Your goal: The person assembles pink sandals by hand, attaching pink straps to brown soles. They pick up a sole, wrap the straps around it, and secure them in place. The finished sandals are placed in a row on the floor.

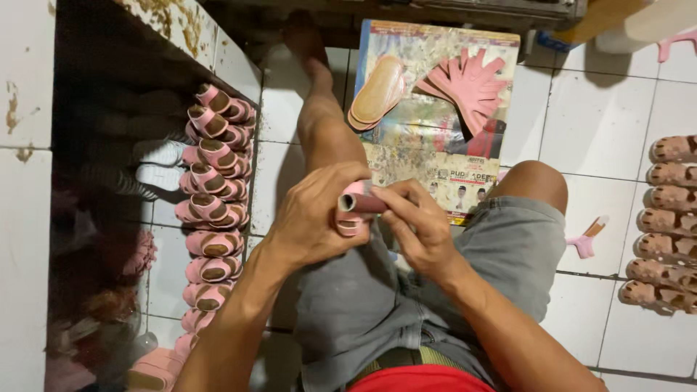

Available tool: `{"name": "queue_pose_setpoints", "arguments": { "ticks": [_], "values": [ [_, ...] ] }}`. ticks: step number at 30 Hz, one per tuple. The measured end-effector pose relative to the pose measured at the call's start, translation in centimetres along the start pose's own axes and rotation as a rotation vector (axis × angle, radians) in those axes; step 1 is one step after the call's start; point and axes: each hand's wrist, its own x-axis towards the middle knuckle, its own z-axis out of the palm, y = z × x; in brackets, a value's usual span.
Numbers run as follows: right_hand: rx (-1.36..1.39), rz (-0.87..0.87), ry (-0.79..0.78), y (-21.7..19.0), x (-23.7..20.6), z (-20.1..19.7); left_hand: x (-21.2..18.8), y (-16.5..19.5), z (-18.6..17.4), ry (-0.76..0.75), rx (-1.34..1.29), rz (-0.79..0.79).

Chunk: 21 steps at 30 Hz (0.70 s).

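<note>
Pink sandal piece held above the lap, pinched between both hands — left hand wrapped round its near side with fingers curled closed on it, right hand gripping the far end, thumb and fingertips pressed onto a rolled pink strap with a brown inner face. Seated on a white tiled floor, grey shorts on, one bare leg stretched forward. Just past the hands, lying on the floor, a printed cardboard sheet carrying a tan insole and, beside it, a fanned pile of pink cut straps. Along the left, a row of finished pink sandals with brown footbeds, stacked close together against a dark shelf edge. At the far right, a column of brownish soles — well apart from the hands. Small pink-handled tool on the tiles near the right knee.
</note>
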Motion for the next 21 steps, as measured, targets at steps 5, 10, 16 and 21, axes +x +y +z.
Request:
{"name": "queue_pose_setpoints", "arguments": {
  "ticks": [5,10,16,21],
  "values": [
    [0.116,0.080,0.118,-0.5,0.5,0.2,-0.7,-0.7,-0.1,0.044,0.034,-0.034],
    [0.005,-0.078,0.025,1.2,0.3,2.4,-0.8,-1.0,-0.1,0.016,-0.108,-0.003],
    [0.520,0.374,0.219,3.2,-0.2,4.3,-0.6,2.0,-0.8,0.164,-0.158,-0.082],
    [0.573,0.421,0.182,-2.5,-2.1,7.2,1.1,5.9,2.9,0.183,0.191,0.341]
  ]
}}
